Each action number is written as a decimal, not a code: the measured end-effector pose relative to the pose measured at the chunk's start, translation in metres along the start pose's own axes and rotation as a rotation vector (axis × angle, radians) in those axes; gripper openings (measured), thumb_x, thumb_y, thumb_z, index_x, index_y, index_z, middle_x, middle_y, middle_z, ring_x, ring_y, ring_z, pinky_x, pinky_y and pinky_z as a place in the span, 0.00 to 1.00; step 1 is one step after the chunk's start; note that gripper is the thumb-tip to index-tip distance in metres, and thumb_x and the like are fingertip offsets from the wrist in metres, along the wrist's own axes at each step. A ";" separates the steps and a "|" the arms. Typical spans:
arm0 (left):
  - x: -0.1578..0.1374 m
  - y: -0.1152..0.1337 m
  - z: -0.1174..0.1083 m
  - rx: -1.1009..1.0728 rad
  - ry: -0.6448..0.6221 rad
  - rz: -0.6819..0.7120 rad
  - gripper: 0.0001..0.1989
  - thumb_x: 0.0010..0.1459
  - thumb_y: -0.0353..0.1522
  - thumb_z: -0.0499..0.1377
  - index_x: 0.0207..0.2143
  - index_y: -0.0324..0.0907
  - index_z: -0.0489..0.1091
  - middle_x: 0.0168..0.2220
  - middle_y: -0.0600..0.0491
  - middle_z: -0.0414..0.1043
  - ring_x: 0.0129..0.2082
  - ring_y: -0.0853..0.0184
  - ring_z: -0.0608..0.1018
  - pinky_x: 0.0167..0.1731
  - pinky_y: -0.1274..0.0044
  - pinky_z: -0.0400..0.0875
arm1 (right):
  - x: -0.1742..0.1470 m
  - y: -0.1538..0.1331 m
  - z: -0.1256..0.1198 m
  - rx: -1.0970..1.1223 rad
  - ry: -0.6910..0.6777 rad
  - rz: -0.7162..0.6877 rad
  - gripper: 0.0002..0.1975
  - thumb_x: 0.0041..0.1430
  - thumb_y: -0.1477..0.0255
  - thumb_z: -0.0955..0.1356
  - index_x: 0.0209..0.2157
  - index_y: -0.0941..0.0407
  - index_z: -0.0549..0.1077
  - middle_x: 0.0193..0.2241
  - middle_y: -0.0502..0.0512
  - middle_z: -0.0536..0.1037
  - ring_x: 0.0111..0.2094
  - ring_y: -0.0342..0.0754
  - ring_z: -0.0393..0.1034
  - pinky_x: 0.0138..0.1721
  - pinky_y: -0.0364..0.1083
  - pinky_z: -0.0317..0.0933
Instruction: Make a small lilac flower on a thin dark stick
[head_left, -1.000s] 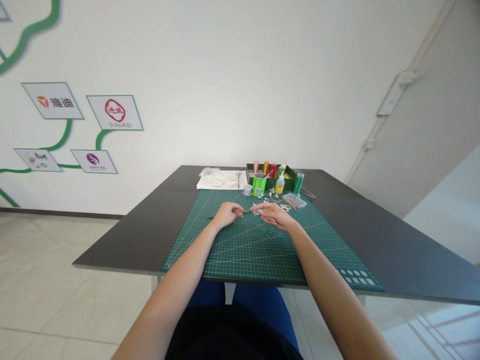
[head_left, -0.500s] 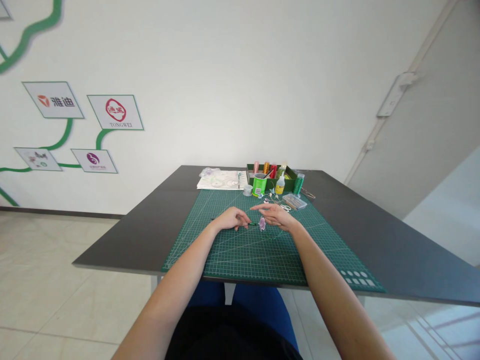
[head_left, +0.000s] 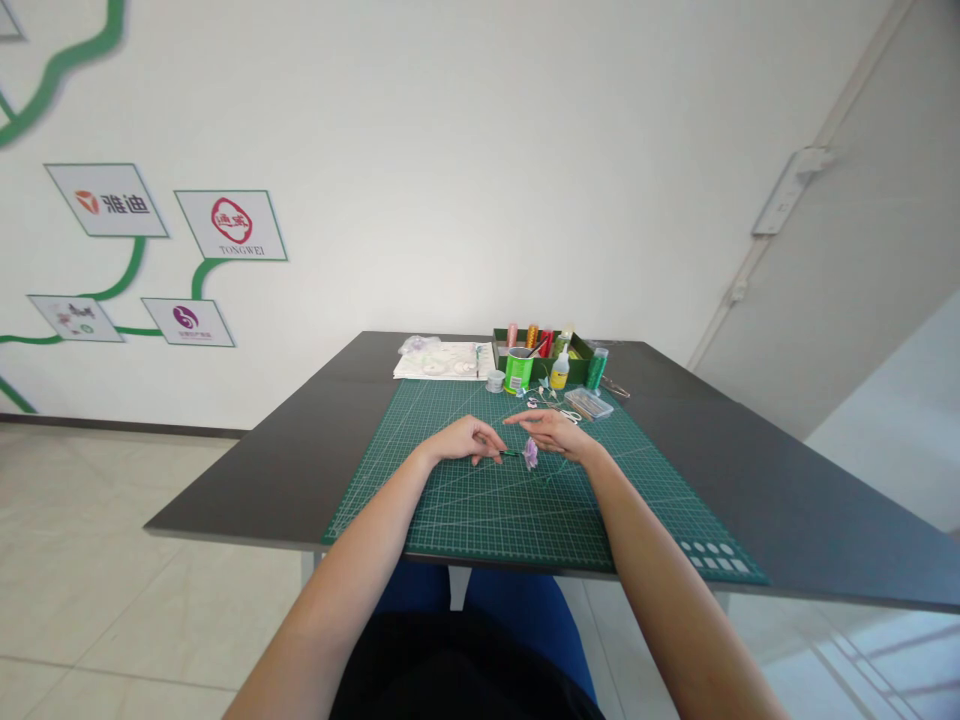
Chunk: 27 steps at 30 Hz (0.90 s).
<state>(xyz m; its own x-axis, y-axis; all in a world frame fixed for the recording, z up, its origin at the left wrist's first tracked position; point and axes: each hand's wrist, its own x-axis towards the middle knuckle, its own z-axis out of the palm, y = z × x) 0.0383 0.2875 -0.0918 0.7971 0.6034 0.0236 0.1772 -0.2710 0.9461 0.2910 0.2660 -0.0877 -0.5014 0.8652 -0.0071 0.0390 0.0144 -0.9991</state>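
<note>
Over the green cutting mat (head_left: 480,510), my left hand (head_left: 471,440) pinches the thin green stem of a small artificial flower (head_left: 531,453). Its pale purple bloom points to the right. Just above and right of the bloom is my right hand (head_left: 551,432), with its fingers stretched toward the left. Nothing can be made out in the right fingers, though their undersides are hidden. White-handled scissors (head_left: 571,416) lie behind the right hand, partly covered by it.
Behind the hands stand a green can (head_left: 518,371), a glue bottle (head_left: 559,370), a dark green box (head_left: 585,347) holding thread spools, and a green spool (head_left: 597,369). A clear plastic case (head_left: 589,404) lies at the right. White paper sheets (head_left: 439,361) lie at the back left.
The flower has shifted slightly right and toward me, and its bloom has turned. My left hand has moved a little right with it. The right fingers have drawn closer together.
</note>
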 end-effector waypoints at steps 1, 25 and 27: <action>0.000 0.000 0.000 -0.008 -0.005 0.001 0.11 0.54 0.32 0.68 0.40 0.37 0.81 0.37 0.43 0.84 0.17 0.76 0.70 0.21 0.81 0.67 | 0.000 0.000 0.000 0.001 -0.002 0.002 0.26 0.58 0.62 0.72 0.52 0.65 0.77 0.09 0.35 0.53 0.12 0.36 0.38 0.15 0.40 0.32; 0.000 0.007 0.001 -0.251 0.056 0.088 0.20 0.51 0.36 0.72 0.42 0.35 0.71 0.36 0.41 0.83 0.16 0.77 0.69 0.21 0.81 0.63 | 0.004 0.006 0.002 0.011 0.066 0.058 0.24 0.48 0.68 0.73 0.47 0.64 0.80 0.08 0.36 0.53 0.12 0.35 0.37 0.13 0.38 0.35; 0.000 0.008 0.002 -0.257 0.072 0.098 0.21 0.52 0.35 0.71 0.44 0.35 0.71 0.35 0.42 0.83 0.16 0.77 0.69 0.21 0.81 0.62 | 0.005 0.007 0.003 0.007 0.068 0.061 0.23 0.47 0.67 0.73 0.46 0.64 0.81 0.08 0.35 0.52 0.12 0.35 0.37 0.13 0.38 0.35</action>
<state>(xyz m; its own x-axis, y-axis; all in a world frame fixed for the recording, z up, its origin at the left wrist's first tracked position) 0.0405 0.2840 -0.0851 0.7585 0.6380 0.1331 -0.0584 -0.1369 0.9889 0.2867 0.2687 -0.0951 -0.4380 0.8966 -0.0655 0.0616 -0.0427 -0.9972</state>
